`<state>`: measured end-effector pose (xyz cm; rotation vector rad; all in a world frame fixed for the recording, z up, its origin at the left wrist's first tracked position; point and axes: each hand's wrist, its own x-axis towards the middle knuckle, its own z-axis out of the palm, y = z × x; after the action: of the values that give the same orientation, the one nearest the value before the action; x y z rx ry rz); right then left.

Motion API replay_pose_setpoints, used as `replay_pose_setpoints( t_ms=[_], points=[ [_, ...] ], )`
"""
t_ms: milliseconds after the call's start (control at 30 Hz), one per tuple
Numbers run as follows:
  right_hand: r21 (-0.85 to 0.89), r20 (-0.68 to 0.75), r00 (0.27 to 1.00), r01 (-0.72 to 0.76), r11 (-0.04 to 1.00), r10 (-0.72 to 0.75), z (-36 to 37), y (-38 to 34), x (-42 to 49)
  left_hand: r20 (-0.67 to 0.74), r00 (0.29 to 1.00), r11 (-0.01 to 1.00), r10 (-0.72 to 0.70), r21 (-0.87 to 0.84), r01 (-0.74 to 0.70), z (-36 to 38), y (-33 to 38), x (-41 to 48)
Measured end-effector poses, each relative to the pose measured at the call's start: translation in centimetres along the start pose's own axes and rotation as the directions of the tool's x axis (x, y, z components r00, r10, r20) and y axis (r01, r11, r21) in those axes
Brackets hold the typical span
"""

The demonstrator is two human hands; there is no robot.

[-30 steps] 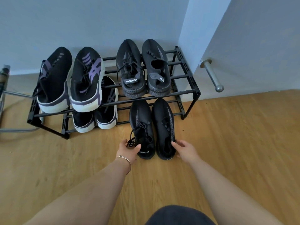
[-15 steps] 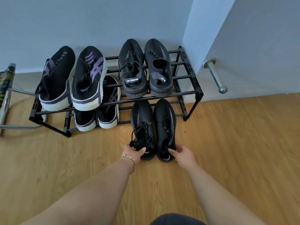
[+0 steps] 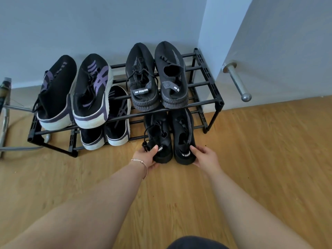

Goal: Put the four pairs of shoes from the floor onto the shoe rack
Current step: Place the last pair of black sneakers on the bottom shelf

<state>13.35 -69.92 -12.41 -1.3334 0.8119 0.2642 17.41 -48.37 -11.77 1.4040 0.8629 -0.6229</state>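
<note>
Two hands reach down to a pair of black shoes (image 3: pixel 168 139) in front of a black shoe rack (image 3: pixel 212 97). The toes of these shoes sit under the top shelf, on the bottom shelf, and the heels stick out over the wooden floor (image 3: pixel 260 159). The left hand (image 3: pixel 146 157) holds the heel of the left shoe, with the thumb on top and the fingers (image 3: pixel 152 165) tucked under it. The right hand (image 3: pixel 203 157) has its fingers (image 3: pixel 195 150) bent around the heel of the right shoe; it may be gripping, but that is hard to see. Another black pair (image 3: pixel 154 78) and a black and purple pair (image 3: pixel 73 92) sit on the top shelf. A third pair with white soles (image 3: pixel 106 123) sits on the bottom shelf.
</note>
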Motion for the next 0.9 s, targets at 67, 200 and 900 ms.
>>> replay_pose_setpoints(
  t_ms=[67,200,900],
  points=[
    [0.032,-0.010,1.000,-0.005,0.999,0.005,0.7,-1.3,0.8,-0.001,1.000,1.000,-0.006,0.012,0.006,0.2,1.5,0.3],
    [0.170,0.018,0.998,-0.069,0.983,0.067,1.4,-1.3,1.5,-0.028,1.000,1.000,0.007,0.019,-0.007,0.0,1.9,0.7],
    [0.270,-0.080,0.992,-0.072,0.960,0.097,1.0,1.3,0.2,-0.041,0.997,0.989,0.067,-0.128,-0.072,0.4,-0.6,-0.5]
  ],
)
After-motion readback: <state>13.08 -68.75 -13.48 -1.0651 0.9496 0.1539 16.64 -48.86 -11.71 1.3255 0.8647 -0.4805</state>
